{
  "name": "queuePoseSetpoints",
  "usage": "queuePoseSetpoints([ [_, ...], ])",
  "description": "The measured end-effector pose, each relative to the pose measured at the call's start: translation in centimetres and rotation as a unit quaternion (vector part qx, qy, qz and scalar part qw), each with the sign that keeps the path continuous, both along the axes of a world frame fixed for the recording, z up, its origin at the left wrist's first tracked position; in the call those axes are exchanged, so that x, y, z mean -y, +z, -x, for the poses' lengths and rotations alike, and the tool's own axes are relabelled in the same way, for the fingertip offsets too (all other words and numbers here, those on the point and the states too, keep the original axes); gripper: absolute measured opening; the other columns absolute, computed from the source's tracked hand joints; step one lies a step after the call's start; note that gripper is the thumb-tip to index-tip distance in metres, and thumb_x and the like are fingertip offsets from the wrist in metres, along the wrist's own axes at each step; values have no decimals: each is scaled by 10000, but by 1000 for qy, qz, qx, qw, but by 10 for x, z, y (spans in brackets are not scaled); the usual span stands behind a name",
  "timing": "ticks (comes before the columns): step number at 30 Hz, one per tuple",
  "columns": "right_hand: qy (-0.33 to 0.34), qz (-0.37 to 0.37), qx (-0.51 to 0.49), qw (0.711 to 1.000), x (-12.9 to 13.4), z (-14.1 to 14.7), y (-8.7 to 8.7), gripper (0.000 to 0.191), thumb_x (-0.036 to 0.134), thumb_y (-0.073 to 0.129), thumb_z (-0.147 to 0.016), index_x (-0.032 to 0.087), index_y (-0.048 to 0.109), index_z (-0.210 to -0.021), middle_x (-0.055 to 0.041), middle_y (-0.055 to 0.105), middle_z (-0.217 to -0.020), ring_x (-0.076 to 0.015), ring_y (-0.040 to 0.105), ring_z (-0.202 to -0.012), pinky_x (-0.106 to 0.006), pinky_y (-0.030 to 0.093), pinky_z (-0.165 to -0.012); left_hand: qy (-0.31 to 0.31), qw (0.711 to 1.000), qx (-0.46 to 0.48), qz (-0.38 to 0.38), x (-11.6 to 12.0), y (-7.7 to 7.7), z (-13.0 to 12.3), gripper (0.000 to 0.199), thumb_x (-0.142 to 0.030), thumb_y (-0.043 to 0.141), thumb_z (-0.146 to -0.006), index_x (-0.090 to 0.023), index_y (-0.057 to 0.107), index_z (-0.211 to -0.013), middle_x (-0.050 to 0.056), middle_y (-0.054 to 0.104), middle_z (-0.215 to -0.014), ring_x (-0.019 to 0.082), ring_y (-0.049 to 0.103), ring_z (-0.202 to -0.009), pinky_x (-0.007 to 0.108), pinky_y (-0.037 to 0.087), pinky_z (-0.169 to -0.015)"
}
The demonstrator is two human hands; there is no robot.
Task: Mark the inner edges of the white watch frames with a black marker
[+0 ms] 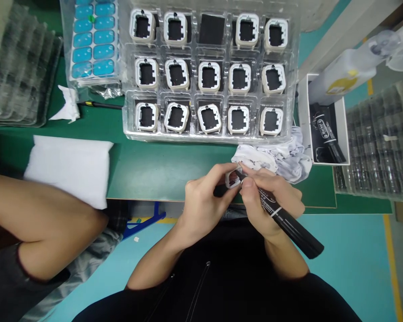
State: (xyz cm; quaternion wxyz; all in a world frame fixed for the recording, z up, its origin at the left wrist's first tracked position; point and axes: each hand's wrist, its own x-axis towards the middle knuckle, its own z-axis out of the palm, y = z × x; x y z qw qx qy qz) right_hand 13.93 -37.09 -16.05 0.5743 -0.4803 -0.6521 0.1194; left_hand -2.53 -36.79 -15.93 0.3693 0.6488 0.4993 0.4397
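Close to the table's front edge, my left hand (204, 203) pinches a small white frame (233, 179) between thumb and fingers. My right hand (272, 197) grips a black marker (290, 226), its tip touching or very near the inner side of the frame; the fingers partly hide the contact. Beyond my hands lies a clear plastic tray (195, 137) with rows of similar white frames (209, 77), each in its own compartment. One compartment in the back row shows only a dark bottom (212, 29). Crumpled white cloth (289, 154) lies just behind my right hand.
A white box (345, 134) at the right holds a bottle (342, 76) and another marker (327, 134). Stacked clear trays (383, 143) stand farther right, more (20, 67) at far left. A folded white cloth (70, 165) lies beside another person's arm (47, 219). Blue pieces (94, 40) lie behind.
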Motion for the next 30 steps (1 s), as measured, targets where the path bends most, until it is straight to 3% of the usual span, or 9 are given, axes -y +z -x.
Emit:
queuePoseSetpoints([
  [6,-9,8,-3,1000,2,0,-4,217,128,834,-1004,307,821,-1127,-8,929,-1021,-294,949,-1000,-423,816,-892,-2,1000,-5,-3,0,0,1,335,-180,896,-1040,-285,822,-1349,-12,929,-1165,174,916,-983,239,746,-916],
  [11,-13,12,0,1000,1,-1,-4,135,165,819,-1026,295,807,-1061,8,899,-918,-273,939,-913,-409,815,-848,-9,999,35,14,-2,0,1,364,-150,932,-1004,-285,829,-1326,-26,927,-1165,176,926,-1020,230,750,-973],
  [15,20,6,-23,1000,-1,0,2,193,87,785,-1009,270,789,-1069,33,835,-797,-272,943,-919,-388,813,-856,-13,998,46,34,-4,2,2,357,-167,951,-988,-279,830,-1305,-25,926,-1174,188,928,-1041,238,756,-1002],
  [19,15,-11,14,1000,-2,1,8,224,50,801,-973,268,789,-1023,32,862,-849,-257,943,-904,-378,826,-910,-12,999,38,30,-4,1,3,321,-194,932,-1006,-278,828,-1297,-24,927,-1179,187,927,-1032,247,762,-1000],
  [24,3,-3,35,999,-1,2,11,214,63,802,-976,275,801,-1011,21,893,-902,-268,952,-963,-352,826,-873,-11,999,34,27,-4,1,3,290,-212,906,-1026,-280,831,-1297,-20,927,-1204,182,927,-1039,257,764,-1012],
  [30,13,14,-39,999,1,3,5,160,119,788,-1019,278,785,-1029,38,854,-827,-264,945,-922,-417,834,-937,-33,988,104,105,-12,6,8,387,-219,1018,-906,-243,846,-1253,13,931,-1145,223,931,-1047,297,783,-1008],
])
